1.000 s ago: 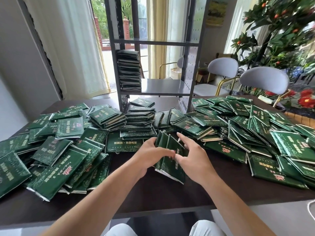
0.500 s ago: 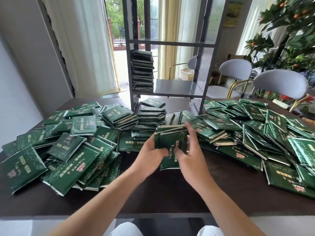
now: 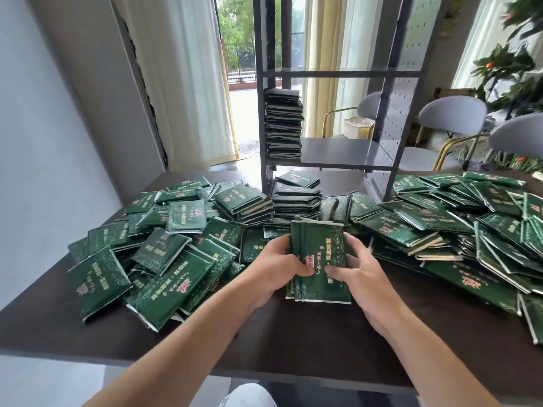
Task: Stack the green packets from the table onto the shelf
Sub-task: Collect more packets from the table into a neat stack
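Between both hands I hold a bundle of green packets (image 3: pixel 318 248), upright above the dark table (image 3: pixel 264 327). My left hand (image 3: pixel 279 264) grips its left edge and my right hand (image 3: pixel 354 270) grips its right edge, thumbs on the front. Loose green packets lie heaped at the left (image 3: pixel 164 259) and at the right (image 3: pixel 458 227). A grey metal shelf (image 3: pixel 346 149) stands at the back of the table, with a tall stack of packets (image 3: pixel 283 124) on its left side. A lower stack (image 3: pixel 295 201) sits under the shelf.
Grey chairs (image 3: pixel 452 116) with gold legs stand behind the table at the right, beside a plant with orange fruits (image 3: pixel 511 69). White curtains (image 3: pixel 182 83) hang at the back left. The shelf's right part is bare.
My hands gathered the packets from the table into a bundle and raised it upright. The view has shifted so that the shelf sits more to the right.
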`<state>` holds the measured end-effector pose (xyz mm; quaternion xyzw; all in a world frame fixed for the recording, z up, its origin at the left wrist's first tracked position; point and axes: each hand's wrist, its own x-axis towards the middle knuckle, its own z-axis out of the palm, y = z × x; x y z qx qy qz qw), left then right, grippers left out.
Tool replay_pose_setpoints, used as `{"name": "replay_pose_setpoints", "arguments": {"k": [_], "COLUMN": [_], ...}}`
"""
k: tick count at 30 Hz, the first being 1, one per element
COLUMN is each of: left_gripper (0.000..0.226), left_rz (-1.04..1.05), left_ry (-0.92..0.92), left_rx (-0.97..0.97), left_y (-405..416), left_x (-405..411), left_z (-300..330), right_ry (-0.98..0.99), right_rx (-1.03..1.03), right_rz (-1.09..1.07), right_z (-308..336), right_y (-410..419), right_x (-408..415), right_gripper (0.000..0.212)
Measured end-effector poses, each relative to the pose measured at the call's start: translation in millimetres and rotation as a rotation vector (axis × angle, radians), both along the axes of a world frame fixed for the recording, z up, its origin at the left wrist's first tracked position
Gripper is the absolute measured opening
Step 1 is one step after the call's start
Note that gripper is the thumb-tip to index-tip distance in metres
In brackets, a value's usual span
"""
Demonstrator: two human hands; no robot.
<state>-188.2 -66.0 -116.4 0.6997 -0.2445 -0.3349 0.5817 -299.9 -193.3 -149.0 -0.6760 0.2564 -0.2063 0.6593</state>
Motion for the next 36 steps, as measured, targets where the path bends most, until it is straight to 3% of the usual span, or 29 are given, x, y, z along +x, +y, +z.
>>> {"name": "replay_pose_setpoints", "arguments": {"k": [2,5,9,12,15,18,23,27,36], "left_gripper": [0.031,0.019,0.037,0.057,0.076,0.074,0.042,0.036,0.061], "left_rz": [0.007,-0.001,0.180,0.295,0.221,0.190,0.255,0.140,-0.148], "left_ry": [-0.025,-0.214,-0.815,-1.011,-1.015,-1.060,-1.331,-1.355,-1.172], "left_rx": [0.105,0.213,0.274,0.390,0.596,0.659,0.352,0.137,0.190], "left_y": [-2.1,0.7,2.5,-6.8,-12.8,-13.4,-8.1,-6.7,0.1], "left_x": [0.1,10.3,43.4,74.6,95.9,98.7,69.8,22.7,-23.7], "left_z": [6.0,21.9,34.6,32.0,30.7,24.1,7.4,8.0,-5.9], "right_ry": [0.017,0.053,0.094,0.091,0.087,0.089,0.086,0.077,0.013], "right_rx": [0.088,0.204,0.213,0.119,0.035,0.014,-0.027,-0.031,-0.034], "right_rz": [-0.039,-0.063,-0.071,-0.087,-0.096,-0.104,-0.109,-0.120,-0.128], "right_z": [-0.1,5.4,5.6,0.1,-1.6,-4.6,-3.2,-1.0,-3.9], "right_y": [-6.2,-15.3,-17.4,-12.3,-7.3,-8.0,-3.5,-2.0,-5.1], "right_x": [5.4,7.5,4.9,4.7,4.1,2.7,2.8,3.4,0.6], "right_gripper": [0.064,0.062,0.062,0.067,0.066,0.066,0.067,0.071,0.040]}}
